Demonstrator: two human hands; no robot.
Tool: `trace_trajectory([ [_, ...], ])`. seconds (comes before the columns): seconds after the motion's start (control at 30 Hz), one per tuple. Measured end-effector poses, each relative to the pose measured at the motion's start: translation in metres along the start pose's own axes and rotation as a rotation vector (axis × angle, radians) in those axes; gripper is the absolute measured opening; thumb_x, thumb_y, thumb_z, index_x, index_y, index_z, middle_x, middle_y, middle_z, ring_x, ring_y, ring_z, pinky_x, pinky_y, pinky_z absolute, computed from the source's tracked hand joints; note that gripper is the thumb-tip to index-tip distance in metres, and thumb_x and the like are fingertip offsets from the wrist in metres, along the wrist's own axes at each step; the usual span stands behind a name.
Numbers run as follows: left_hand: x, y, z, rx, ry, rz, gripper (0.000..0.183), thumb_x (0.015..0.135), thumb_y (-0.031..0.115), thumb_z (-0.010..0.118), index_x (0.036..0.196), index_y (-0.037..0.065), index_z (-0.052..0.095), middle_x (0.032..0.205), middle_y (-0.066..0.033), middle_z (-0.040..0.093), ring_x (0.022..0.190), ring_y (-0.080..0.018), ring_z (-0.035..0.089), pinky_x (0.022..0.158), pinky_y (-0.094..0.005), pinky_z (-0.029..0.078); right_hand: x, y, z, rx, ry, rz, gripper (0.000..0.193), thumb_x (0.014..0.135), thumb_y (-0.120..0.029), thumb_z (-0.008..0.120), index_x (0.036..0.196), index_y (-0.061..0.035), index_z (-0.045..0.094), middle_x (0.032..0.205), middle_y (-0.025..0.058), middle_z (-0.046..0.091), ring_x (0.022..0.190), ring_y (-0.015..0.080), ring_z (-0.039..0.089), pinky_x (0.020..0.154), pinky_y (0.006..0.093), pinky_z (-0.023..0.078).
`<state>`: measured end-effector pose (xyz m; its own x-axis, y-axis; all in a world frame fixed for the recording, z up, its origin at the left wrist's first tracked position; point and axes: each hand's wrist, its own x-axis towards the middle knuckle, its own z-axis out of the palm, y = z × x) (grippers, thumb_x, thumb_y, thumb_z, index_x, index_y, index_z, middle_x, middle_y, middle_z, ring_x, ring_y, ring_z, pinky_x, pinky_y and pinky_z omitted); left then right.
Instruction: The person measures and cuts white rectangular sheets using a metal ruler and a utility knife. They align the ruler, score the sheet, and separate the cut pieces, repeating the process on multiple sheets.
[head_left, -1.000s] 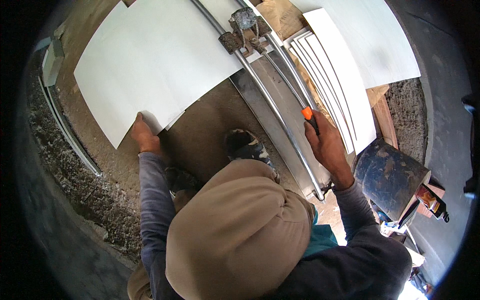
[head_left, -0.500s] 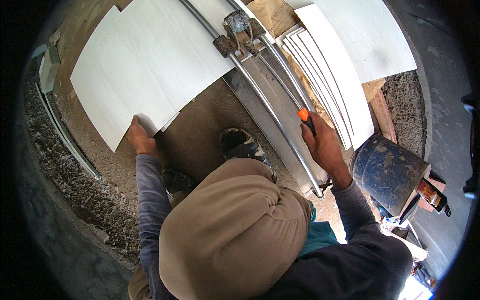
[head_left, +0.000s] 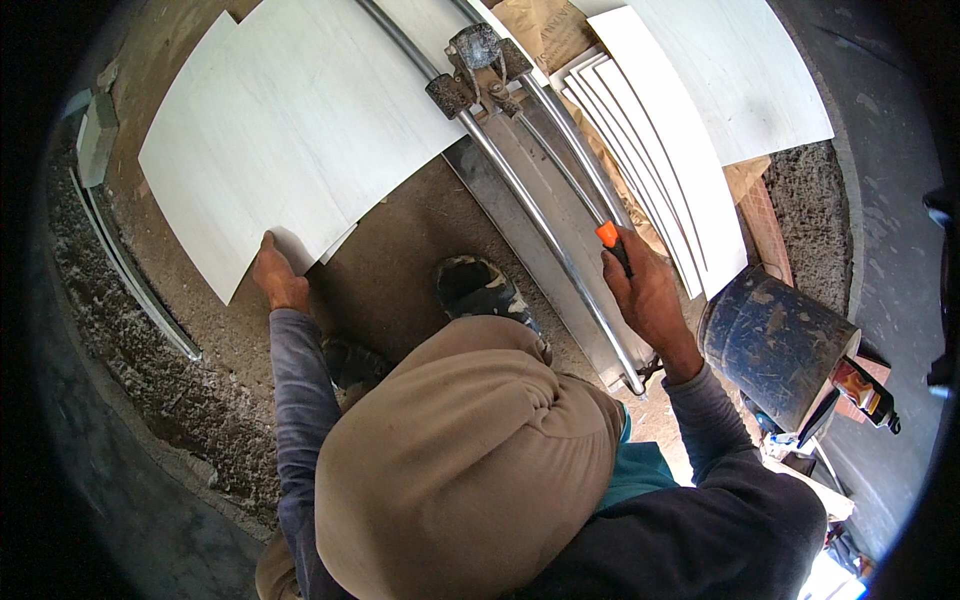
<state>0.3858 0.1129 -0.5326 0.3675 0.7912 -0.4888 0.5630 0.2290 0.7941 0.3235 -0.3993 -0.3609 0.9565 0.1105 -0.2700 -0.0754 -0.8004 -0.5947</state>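
Observation:
A large white tile (head_left: 290,120) lies on the left, its far part running under the rails of a manual tile cutter (head_left: 530,215). At the tile's near edge my left hand (head_left: 278,275) grips it, thumb on top and the other fingers hidden beneath. My right hand (head_left: 652,305) is closed around the cutter's orange and black handle (head_left: 607,236). From that handle a thin metal rod (head_left: 560,168) leads up to the dark cutting carriage (head_left: 480,70), which rides on two shiny rails and sits over the tile.
Several white tiles (head_left: 660,150) are stacked right of the cutter, beside brown paper (head_left: 545,30). A scuffed dark bucket (head_left: 775,330) stands near my right forearm. My shoe (head_left: 485,290) rests between tile and cutter. A metal strip (head_left: 130,265) lies at far left.
The tile under my left hand has shifted very slightly left. The handle in my right hand sits a touch nearer me. Both grips stay the same.

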Motion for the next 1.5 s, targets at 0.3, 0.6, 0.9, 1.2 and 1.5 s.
trace_trajectory([
  [0.3, 0.001, 0.0, -0.006, 0.108, -0.056, 0.04, 0.06, 0.099, 0.038, 0.061, 0.139, -0.007, 0.058, 0.142, -0.0198, 0.06, 0.127, -0.0317, 0.057, 0.11, -0.0406, 0.041, 0.003, 0.004, 0.011, 0.047, 0.02, 0.019, 0.034, 0.1, -0.015, 0.062, 0.129, 0.0001, 0.054, 0.097, 0.0226, 0.064, 0.081, 0.039, 0.067, 0.072, 0.0443, 0.054],
  [0.6, -0.025, 0.012, 0.005, 0.025, 0.06, -0.06, 0.052, 0.099, 0.032, 0.063, 0.133, -0.007, 0.061, 0.135, -0.0175, 0.063, 0.122, -0.0287, 0.057, 0.109, -0.0397, 0.04, 0.055, -0.012, 0.021, 0.033, 0.054, -0.051, 0.033, 0.103, -0.015, 0.058, 0.13, 0.0016, 0.054, 0.095, 0.0208, 0.065, 0.077, 0.0362, 0.066, 0.069, 0.0437, 0.053],
  [0.9, -0.022, 0.01, 0.003, -0.053, -0.015, -0.015, 0.043, 0.102, 0.025, 0.06, 0.128, -0.009, 0.062, 0.129, -0.0162, 0.065, 0.118, -0.0254, 0.058, 0.105, -0.0383, 0.041, 0.199, -0.073, 0.039, -0.024, 0.157, -0.146, 0.029, 0.101, -0.021, 0.059, 0.118, 0.0027, 0.06, 0.086, 0.0262, 0.068, 0.075, 0.0387, 0.071, 0.067, 0.0492, 0.054],
  [1.2, -0.028, 0.01, 0.005, -0.084, 0.042, -0.025, 0.039, 0.101, 0.026, 0.061, 0.121, -0.008, 0.065, 0.121, -0.0144, 0.067, 0.113, -0.0246, 0.059, 0.104, -0.0382, 0.042, 0.41, -0.152, 0.062, -0.158, 0.351, -0.36, 0.035, 0.096, -0.028, 0.055, 0.096, 0.005, 0.067, 0.089, 0.0322, 0.069, 0.086, 0.0491, 0.069, 0.079, 0.0573, 0.056],
  [1.5, -0.039, 0.013, 0.0, -0.079, 0.018, -0.044, 0.043, 0.102, 0.026, 0.06, 0.124, -0.01, 0.063, 0.129, -0.0158, 0.065, 0.122, -0.0267, 0.056, 0.11, -0.0394, 0.038, 0.459, -0.175, 0.076, -0.153, 0.303, -0.336, 0.044, 0.099, -0.032, 0.053, 0.11, 0.0088, 0.065, 0.103, 0.0309, 0.071, 0.1, 0.0481, 0.069, 0.091, 0.0553, 0.054],
])
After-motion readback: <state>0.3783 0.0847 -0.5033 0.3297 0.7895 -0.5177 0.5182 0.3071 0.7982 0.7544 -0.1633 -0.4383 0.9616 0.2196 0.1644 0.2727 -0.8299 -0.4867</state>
